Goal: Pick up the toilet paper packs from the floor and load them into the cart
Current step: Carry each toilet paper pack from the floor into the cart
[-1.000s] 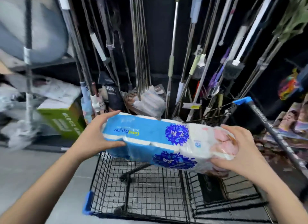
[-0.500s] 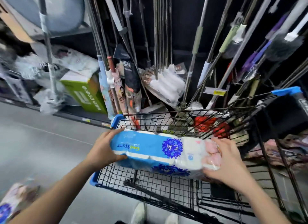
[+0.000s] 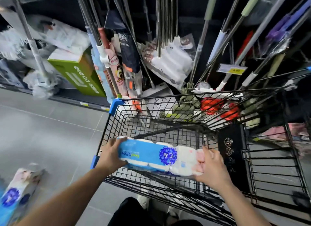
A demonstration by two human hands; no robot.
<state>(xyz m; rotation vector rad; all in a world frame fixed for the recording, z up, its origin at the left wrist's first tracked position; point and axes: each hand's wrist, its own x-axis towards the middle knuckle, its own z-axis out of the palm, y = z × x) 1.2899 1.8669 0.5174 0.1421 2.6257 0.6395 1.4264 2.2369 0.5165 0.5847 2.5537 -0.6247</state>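
Observation:
A long blue-and-white toilet paper pack (image 3: 156, 156) with a dark blue flower print lies level inside the black wire cart (image 3: 107, 130), low in the basket near its front-left corner. My left hand (image 3: 110, 156) grips the pack's left end and my right hand (image 3: 211, 167) holds its right, pink-printed end. A second toilet paper pack (image 3: 16, 194) of the same kind lies on the grey floor at the lower left, blurred.
Beyond the cart stands a store rack of mop and broom handles (image 3: 165, 24), with a green box (image 3: 79, 74) on the low shelf at left. The cart's folded black child seat panel (image 3: 233, 151) is at right. Grey tiled floor (image 3: 47, 133) lies left of the cart.
Both hands have lowered the pack from above the cart's rim down into the basket. The view has tilted downward, bringing the second pack on the floor into sight.

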